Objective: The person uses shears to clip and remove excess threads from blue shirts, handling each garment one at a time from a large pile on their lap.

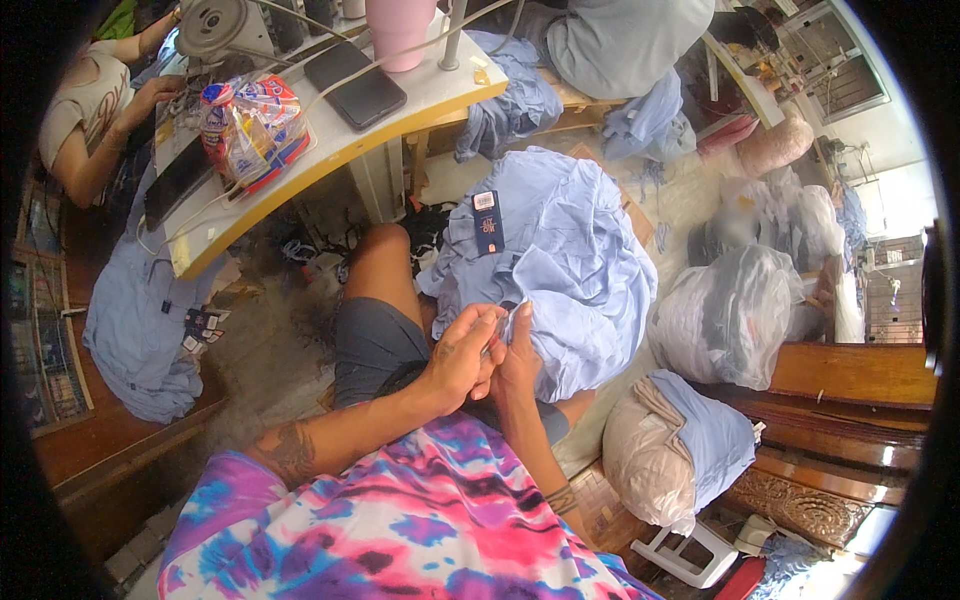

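A light blue cloth garment (590, 230) lies bunched in a large heap over my lap and knees. A dark navy hang tag (488, 222) with a white sticker rests on top of it. My left hand (463, 352) is closed at the near edge of the cloth, its fingers curled around something too small to make out. Right beside it, my right hand (517, 350) pinches the garment's edge, thumb upward. A small dark patch shows between the fingertips of both hands; whether it is a label or a tool I cannot tell.
A yellow-edged table (430, 105) at the upper left bears a phone (355, 85), a pink tumbler (400, 35) and a plastic-wrapped packet (255, 130). More blue garments (140, 330) hang at left. Stuffed plastic bags (728, 315) and a white stool (690, 555) stand right. Other people sit nearby.
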A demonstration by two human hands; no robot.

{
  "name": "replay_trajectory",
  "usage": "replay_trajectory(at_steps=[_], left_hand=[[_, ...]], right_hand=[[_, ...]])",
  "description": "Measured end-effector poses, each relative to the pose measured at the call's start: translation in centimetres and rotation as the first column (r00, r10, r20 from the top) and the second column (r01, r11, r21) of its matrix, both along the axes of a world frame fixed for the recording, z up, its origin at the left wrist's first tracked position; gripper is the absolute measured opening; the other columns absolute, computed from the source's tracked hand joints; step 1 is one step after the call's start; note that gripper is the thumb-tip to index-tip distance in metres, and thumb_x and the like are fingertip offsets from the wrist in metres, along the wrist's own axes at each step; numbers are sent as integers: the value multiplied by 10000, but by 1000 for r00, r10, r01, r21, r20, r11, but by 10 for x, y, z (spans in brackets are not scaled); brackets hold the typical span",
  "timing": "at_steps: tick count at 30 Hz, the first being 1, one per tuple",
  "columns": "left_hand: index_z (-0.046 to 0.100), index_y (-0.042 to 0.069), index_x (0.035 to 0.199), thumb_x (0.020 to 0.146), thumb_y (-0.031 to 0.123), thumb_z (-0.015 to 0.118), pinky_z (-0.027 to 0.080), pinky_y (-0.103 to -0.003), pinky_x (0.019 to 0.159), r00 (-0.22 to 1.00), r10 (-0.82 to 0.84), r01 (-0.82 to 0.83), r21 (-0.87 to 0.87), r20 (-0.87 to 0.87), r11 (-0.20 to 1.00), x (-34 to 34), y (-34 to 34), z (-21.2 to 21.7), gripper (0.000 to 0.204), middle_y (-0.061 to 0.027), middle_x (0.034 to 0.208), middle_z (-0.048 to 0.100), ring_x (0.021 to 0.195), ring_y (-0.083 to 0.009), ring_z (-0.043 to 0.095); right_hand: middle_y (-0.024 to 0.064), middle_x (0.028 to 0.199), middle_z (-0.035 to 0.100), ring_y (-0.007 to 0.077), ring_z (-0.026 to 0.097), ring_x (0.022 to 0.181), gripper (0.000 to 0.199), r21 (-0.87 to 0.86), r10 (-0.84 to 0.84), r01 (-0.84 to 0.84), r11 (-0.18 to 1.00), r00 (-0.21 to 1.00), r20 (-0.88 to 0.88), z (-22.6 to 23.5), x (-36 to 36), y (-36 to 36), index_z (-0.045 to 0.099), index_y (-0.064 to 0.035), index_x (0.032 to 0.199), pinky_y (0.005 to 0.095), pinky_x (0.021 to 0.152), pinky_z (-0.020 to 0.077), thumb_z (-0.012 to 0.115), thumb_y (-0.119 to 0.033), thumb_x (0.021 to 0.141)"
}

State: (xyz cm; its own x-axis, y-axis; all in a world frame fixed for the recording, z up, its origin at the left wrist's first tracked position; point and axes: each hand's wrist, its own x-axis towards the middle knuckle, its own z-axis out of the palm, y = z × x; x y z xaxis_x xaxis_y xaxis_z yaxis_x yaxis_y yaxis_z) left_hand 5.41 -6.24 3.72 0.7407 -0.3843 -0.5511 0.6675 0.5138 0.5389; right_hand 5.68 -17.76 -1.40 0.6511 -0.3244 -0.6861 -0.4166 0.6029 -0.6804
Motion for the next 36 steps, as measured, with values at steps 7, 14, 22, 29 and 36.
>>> replay_trajectory(at_steps=[7, 14, 22, 29, 36], left_hand=[[508, 145, 1278, 1123, 374, 408, 342, -244, 376, 1000, 9, -9, 24, 4, 1000, 6, -3, -10, 295, -25, 823, 563, 467, -61, 365], [522, 153, 1155, 1118, 376, 428, 344, -253, 371, 990, 72, -83, -84, -121, 993, 11, -6, -16, 244, -18, 798, 566, 459, -61, 373], [541, 155, 1072, 1117, 369, 436, 322, -258, 371, 973, 90, -120, -135, -214, 983, 8, -3, -17, 243, -9, 769, 559, 451, -65, 365], [547, 142, 1087, 1120, 376, 422, 313, -249, 372, 974, 97, -120, -107, -204, 987, 9, -1, -20, 268, -10, 764, 556, 452, -63, 351], [549, 146, 1098, 1121, 380, 416, 309, -242, 371, 972, 103, -125, -90, -211, 988, 9, 1, -16, 270, -11, 768, 559, 459, -59, 353]], right_hand=[[71, 811, 673, 131, 619, 650, 579, -94, 127, -134, 986, 989, -80, 7, -3, 1, 706, 1, 956, 289, 548, 515, 710, -577, 947], [5, 745, 615, 85, 558, 599, 547, -195, 132, -139, 971, 990, -49, -2, -7, 3, 706, -42, 894, 258, 509, 455, 695, -586, 955], [85, 923, 682, 149, 627, 816, 662, -346, 260, -259, 902, 965, -43, -6, -13, -4, 737, 6, 959, 316, 717, 520, 713, -653, 903], [122, 947, 702, 189, 635, 874, 759, -402, 310, -361, 841, 932, -189, 13, -6, 0, 737, 56, 986, 372, 767, 519, 615, -692, 940], [59, 946, 691, 116, 586, 854, 543, -309, 254, -269, 912, 963, -90, -4, -11, 0, 742, 46, 1019, 277, 741, 491, 654, -490, 1019]])
